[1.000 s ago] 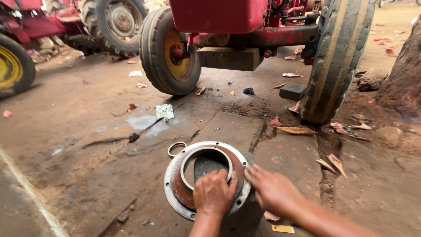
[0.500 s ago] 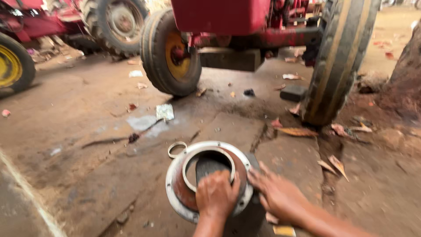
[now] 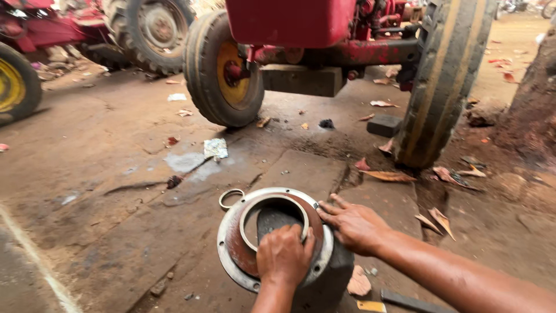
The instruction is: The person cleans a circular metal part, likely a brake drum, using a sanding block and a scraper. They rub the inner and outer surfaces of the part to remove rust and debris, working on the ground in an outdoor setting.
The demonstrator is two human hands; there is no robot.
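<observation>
— Head view: where, the round rusty metal flanged housing?
— On the dirt floor, before the red tractor.
— Grips?
— Left hand curled shut over its inner ring; right hand spread flat, fingers pressing the rim.
— Nearby?
— Small metal ring just beside.

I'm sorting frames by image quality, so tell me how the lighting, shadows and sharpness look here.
Head view: soft, even daylight with no glare; a dark shadow lies under the red tractor; the left hand, right hand and round metal housing are fairly sharp; the top corners look softer, and the big tyre bows with wide-angle distortion.
</observation>
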